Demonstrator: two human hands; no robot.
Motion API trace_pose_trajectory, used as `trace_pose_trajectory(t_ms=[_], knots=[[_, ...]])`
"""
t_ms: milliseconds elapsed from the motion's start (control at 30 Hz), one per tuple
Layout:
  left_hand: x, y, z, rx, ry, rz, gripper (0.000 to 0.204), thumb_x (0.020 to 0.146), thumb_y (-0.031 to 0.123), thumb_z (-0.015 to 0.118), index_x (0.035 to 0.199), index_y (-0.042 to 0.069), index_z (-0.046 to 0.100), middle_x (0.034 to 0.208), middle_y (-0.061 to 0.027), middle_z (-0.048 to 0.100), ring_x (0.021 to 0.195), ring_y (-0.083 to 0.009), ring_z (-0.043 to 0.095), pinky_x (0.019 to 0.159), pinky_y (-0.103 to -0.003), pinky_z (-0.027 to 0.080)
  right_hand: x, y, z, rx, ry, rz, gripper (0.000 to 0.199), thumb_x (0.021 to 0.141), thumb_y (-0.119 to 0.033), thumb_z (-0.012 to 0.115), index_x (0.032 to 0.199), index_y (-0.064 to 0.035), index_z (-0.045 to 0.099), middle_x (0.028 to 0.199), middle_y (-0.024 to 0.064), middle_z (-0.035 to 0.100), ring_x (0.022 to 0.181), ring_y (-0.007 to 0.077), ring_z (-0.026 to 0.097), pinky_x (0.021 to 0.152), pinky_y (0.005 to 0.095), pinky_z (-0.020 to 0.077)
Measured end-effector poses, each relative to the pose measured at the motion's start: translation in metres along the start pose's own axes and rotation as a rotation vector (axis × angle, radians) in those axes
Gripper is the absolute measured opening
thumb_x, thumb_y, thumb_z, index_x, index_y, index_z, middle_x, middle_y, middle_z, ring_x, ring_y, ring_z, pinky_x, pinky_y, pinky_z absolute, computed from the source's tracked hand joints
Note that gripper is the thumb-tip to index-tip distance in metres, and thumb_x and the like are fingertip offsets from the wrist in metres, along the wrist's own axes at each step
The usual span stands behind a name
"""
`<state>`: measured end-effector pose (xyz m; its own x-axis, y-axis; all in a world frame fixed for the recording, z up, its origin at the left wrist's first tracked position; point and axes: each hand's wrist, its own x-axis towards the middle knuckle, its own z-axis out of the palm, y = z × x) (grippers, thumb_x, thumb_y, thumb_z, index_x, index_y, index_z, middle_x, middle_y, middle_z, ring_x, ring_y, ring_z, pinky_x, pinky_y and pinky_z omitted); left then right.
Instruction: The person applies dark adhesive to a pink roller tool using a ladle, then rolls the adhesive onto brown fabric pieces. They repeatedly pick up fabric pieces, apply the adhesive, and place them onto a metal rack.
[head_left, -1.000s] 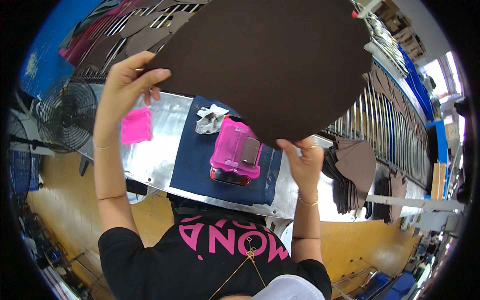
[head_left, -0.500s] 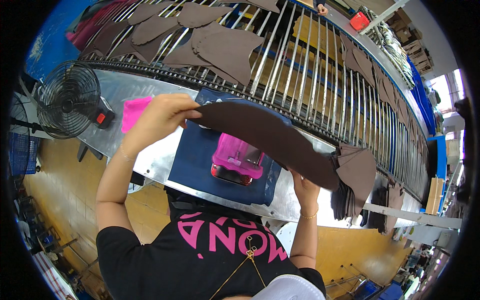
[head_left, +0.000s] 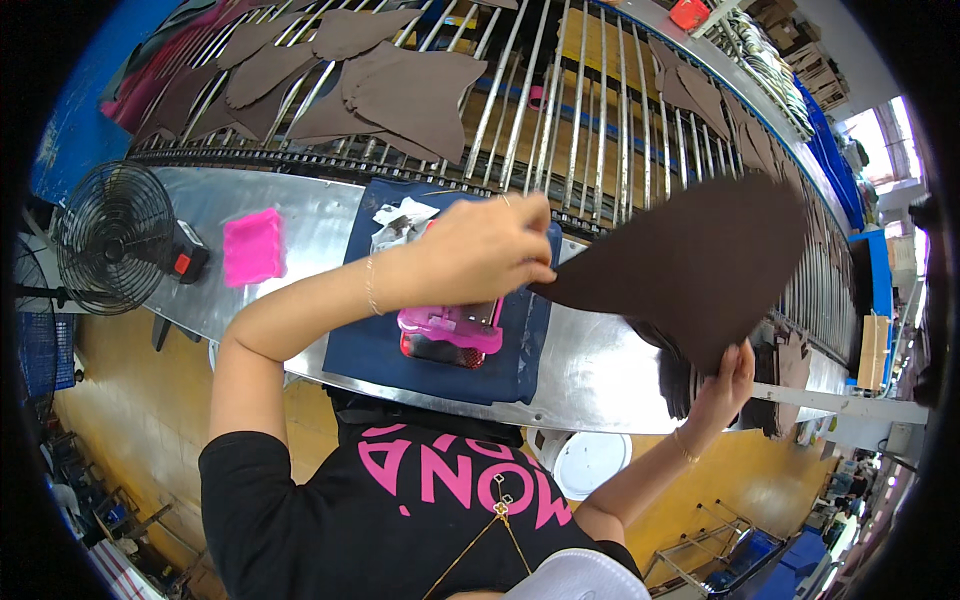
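A dark brown cut sheet piece (head_left: 700, 255), leather-like and pointed at its left end, is stretched between my hands above the right part of the metal bench. My left hand (head_left: 485, 250) pinches the pointed end. Lower down, my right hand (head_left: 733, 380) grips the near edge with its fingers closed. Beneath my left hand, a pink-cased item with a red lower part (head_left: 450, 335) lies on a dark blue sheet (head_left: 440, 375). A stack of similar pieces (head_left: 678, 385) is partly hidden under the held one.
A roller conveyor (head_left: 500, 115) runs along the far side, carrying several brown pieces (head_left: 410, 95). On the left of the metal bench (head_left: 310, 215) are a pink pad (head_left: 253, 247) and a black fan (head_left: 115, 235). A white stool (head_left: 592, 463) stands below. A light bar (head_left: 830, 402) crosses at right.
Both hands have moved to the right with the brown piece. It now hangs over the stack and shows its broad face. The bench view has shifted slightly left.
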<state>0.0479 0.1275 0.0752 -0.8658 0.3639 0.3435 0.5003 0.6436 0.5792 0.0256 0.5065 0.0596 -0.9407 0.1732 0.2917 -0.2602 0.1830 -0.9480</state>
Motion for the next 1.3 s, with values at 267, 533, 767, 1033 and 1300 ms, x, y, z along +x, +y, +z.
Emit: trace_pose_trajectory(t_ms=[267,533,767,1033,1300], knots=[[-0.024,-0.026,-0.059,-0.107,0.343,-0.352,0.021,0.083,0.02,0.069,0.097,0.005,0.068,0.089,-0.0019,0.051,0.065,-0.0079,0.043,0.057,-0.022,0.037,0.128,0.108,0.101,-0.09,-0.169,0.083,0.036,0.09,-0.012,0.06,0.12,0.0067,0.056,0.105,0.0127,0.064,0.09,0.014,0.06,0.08,0.0253,0.047],[-0.074,-0.052,-0.07,-0.073,0.442,-0.509,0.02,0.085,0.015,0.066,0.101,0.004,0.067,0.089,-0.0006,0.05,0.067,-0.0071,0.044,0.059,-0.021,0.036,0.178,0.225,0.165,-0.422,-0.222,0.187,0.034,0.084,-0.018,0.067,0.113,-0.0015,0.064,0.098,0.0107,0.069,0.085,0.0157,0.065,0.076,0.0285,0.0496],[-0.083,-0.067,-0.062,-0.152,0.423,-0.517,0.019,0.086,0.012,0.065,0.104,0.004,0.066,0.092,0.0005,0.05,0.067,-0.0055,0.042,0.058,-0.019,0.033,0.114,0.093,0.086,-0.73,0.135,-0.116,0.032,0.082,-0.035,0.066,0.104,-0.0111,0.068,0.102,0.0087,0.065,0.096,0.0237,0.062,0.084,0.0369,0.0465],[-0.047,-0.067,-0.043,-0.294,0.291,-0.453,0.02,0.087,0.011,0.064,0.105,0.003,0.065,0.093,0.0012,0.049,0.061,-0.0028,0.035,0.055,-0.018,0.03,0.027,0.111,-0.131,-1.382,0.395,0.59,0.05,0.08,-0.046,0.066,0.112,-0.0072,0.063,0.113,0.0179,0.06,0.109,0.0335,0.056,0.087,0.0533,0.0444],[-0.036,-0.05,-0.039,-0.292,0.24,-0.375,0.02,0.086,0.007,0.064,0.105,0.001,0.064,0.092,0.0003,0.047,0.059,-0.0022,0.038,0.053,-0.018,0.031,0.033,0.054,-0.103,-1.595,0.253,0.161,0.015,0.091,-0.017,0.052,0.105,-0.0119,0.054,0.077,0.0183,0.065,0.073,0.0395,0.064,0.062,0.0498,0.0489]])
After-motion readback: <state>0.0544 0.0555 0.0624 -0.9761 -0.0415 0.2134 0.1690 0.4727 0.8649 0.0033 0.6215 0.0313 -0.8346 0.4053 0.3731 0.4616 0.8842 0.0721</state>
